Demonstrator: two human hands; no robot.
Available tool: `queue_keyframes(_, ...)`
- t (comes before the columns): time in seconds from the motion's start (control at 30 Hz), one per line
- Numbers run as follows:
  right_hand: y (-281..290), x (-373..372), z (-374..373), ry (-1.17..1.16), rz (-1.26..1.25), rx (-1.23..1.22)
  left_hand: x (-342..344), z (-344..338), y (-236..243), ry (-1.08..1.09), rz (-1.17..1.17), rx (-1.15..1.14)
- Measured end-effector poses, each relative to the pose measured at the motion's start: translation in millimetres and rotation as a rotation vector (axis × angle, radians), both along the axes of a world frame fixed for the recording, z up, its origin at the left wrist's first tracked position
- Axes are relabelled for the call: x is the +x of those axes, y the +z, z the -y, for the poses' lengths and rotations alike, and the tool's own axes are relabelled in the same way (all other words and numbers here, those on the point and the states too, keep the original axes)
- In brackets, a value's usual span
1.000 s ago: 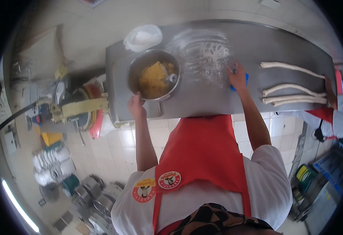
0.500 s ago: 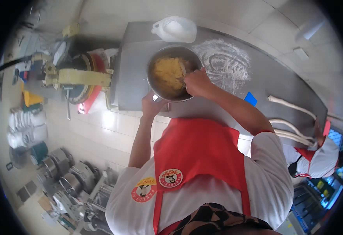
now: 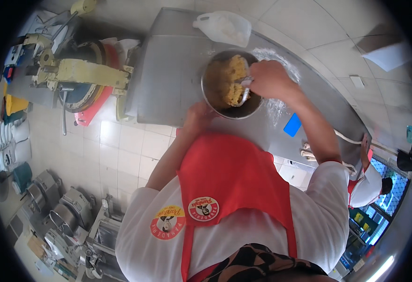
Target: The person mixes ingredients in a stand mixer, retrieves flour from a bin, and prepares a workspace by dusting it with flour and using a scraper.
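A round metal bowl (image 3: 210, 91) holds a crumbly yellow mixture (image 3: 236, 70), which lies in a clump across its middle. My right hand (image 3: 272, 80) reaches over the bowl's right rim, closed round a metal utensil (image 3: 246, 83) whose lower end is in the mixture. Whether it is a spoon or a scraper I cannot tell. At the near left side of the bowl, my left hand (image 3: 201, 116) grips it, some fingers hidden behind its wall. White flour (image 3: 276, 110) is spread on the metal table (image 3: 168, 70) just right of the bowl.
A translucent white plastic jug-shaped scoop (image 3: 222, 28) lies beyond the bowl. A blue scraper (image 3: 292, 125) rests right of the flour. Dough strips (image 3: 349, 137) lie at the table's right end, where a co-worker's hand (image 3: 365, 145) is. A cream-coloured machine (image 3: 84, 75) stands at the left.
The bowl has shifted right and covers part of the flour. The mixture is bunched into a clump. My right hand has turned and risen over the rim, and my view has shifted too.
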State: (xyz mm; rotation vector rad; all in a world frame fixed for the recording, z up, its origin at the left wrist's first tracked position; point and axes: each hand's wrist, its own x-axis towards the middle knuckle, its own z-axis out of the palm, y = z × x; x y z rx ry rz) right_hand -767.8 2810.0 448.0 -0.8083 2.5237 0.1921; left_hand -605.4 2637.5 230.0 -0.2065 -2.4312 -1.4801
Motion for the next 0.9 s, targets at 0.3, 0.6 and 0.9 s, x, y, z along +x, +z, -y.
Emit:
queue_keyframes(0.3, 130, 2, -132, -0.446, -0.179, -0.453, -14, 2, -30, 0.06, 0.136, 0.102)
queue_keyframes(0.6, -132, -30, -284, -1.006, -0.203, -0.759, -21, -1, -21, 0.323, 0.093, -0.071)
queue_keyframes(0.9, -326, 68, -245, -1.193, -0.013, -1.078, 39, -53, -97, 0.457, 0.681, 0.302)
